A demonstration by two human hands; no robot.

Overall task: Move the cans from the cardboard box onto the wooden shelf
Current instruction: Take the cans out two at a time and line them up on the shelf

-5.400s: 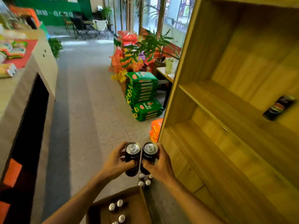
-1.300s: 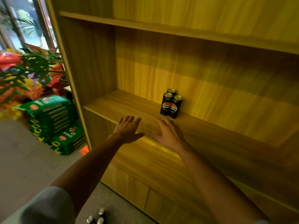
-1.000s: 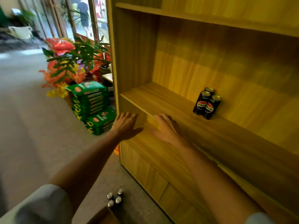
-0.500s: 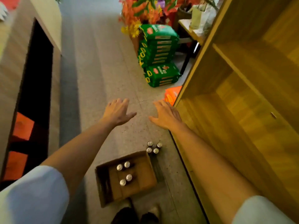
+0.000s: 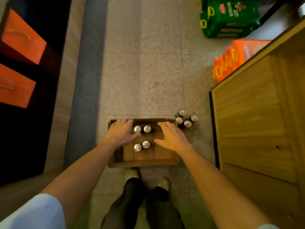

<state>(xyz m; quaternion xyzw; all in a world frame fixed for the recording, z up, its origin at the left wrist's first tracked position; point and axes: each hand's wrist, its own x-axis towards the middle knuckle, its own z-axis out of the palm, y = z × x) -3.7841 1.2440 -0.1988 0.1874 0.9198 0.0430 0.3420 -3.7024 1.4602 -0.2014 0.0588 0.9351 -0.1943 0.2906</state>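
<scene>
Hovering empty hands (image 5: 121,132) (image 5: 171,137) over 4 unlabelled-top cans (image 5: 142,137).

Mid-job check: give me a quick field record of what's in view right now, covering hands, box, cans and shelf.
left hand: open, empty, over the box's left side
right hand: open, empty, over the box's right side
cardboard box: on the floor, open top
cans in box: four, upright, two pairs
cans on floor: four, upright, clustered between box and shelf
wooden shelf: at right, no cans visible on it in this view

empty hands (image 5: 123,132) over cardboard box (image 5: 143,162), four cans (image 5: 142,136)
</scene>
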